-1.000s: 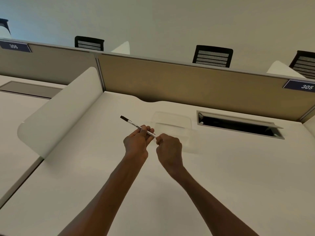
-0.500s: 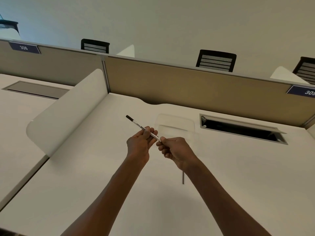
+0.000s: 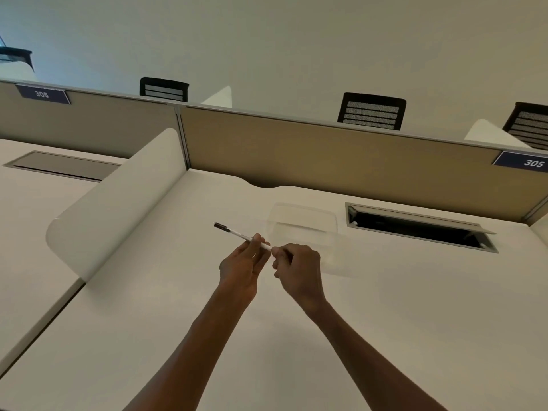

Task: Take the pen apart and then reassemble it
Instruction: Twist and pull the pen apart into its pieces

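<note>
Both hands (left hand (image 3: 240,266), right hand (image 3: 299,269)) pinch the pen (image 3: 241,236).

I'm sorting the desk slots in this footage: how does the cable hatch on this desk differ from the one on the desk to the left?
The hatch on this desk has its lid tilted up, showing a dark cavity; the hatch on the left desk lies shut and flush. The near one sits below the 305 label, the left one below the 306 label. Both are long, grey-framed rectangles set near the rear partition.
</note>
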A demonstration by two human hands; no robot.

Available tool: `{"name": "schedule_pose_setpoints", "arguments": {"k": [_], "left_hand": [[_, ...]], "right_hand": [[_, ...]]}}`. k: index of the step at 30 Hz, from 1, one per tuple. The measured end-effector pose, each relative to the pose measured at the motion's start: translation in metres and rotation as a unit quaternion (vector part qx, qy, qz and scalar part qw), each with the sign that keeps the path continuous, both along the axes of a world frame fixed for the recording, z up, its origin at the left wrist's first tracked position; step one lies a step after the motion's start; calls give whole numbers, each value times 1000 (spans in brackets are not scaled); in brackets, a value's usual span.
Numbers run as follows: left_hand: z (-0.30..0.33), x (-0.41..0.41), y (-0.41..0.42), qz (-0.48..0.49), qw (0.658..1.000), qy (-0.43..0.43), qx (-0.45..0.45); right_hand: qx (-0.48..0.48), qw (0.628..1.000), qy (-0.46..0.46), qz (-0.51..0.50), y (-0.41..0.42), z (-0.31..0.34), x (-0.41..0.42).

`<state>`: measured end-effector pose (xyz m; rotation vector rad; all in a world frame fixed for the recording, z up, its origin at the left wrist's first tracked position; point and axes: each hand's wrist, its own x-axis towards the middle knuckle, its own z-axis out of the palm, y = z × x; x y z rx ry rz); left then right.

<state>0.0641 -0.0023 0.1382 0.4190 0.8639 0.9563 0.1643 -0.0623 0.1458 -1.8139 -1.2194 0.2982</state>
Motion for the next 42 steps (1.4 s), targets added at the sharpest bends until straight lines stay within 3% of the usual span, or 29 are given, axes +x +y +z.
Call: {"name": "schedule_pose_setpoints", "arguments": {"k": [3, 6, 8, 11, 12, 16, 19, 21, 28, 30, 32, 33, 35, 37, 40, 42], "left_hand": [[-2, -1, -4, -76, 996, -22, 48], [-2, 1, -7, -63, 996, -25, 56], [-1, 3, -10, -37, 998, -13, 52], [0, 7, -12, -16, 999, 4, 37], [0, 8, -12, -13, 999, 6, 31], [2, 4, -9, -56, 997, 8, 46], [1, 1, -6, -79, 995, -14, 62], [0, 1, -6, -54, 997, -21, 58], [2, 12, -11, 27, 999, 28, -14], [-1, 9, -10, 6, 997, 80, -15], [-3, 5, -9, -21, 980, 191, 50], [-4, 2, -9, -20, 949, 285, 135], [-5, -7, -7, 11, 827, 425, 368], [-5, -14, -4, 1, 709, 441, 550], [-4, -17, 3, -45, 552, 496, 669], [1, -16, 8, -26, 470, 536, 701]], "right_hand": [[-75, 975, 209, 0, 6, 7, 6], [-105, 946, 306, 13, 7, 8, 12], [-80, 963, 258, 9, 6, 3, 9], [-28, 996, 87, 1, 4, -9, 1], [-16, 998, 68, 0, 3, -11, 0], [-26, 984, 174, -8, 3, -9, 0], [-73, 943, 324, 18, 5, 0, 7], [-80, 926, 367, 35, 5, 5, 12], [15, 984, 177, -2, 8, 2, 8], [12, 988, 153, -2, 8, 1, 11], [-1, 988, 154, -8, 9, 2, 16], [-10, 987, 163, -11, 10, 3, 18], [-29, 982, 186, -12, 11, 6, 23], [-41, 976, 214, -7, 13, 9, 28], [-53, 966, 252, -3, 13, 15, 33], [-63, 962, 267, 9, 12, 18, 35]]}}
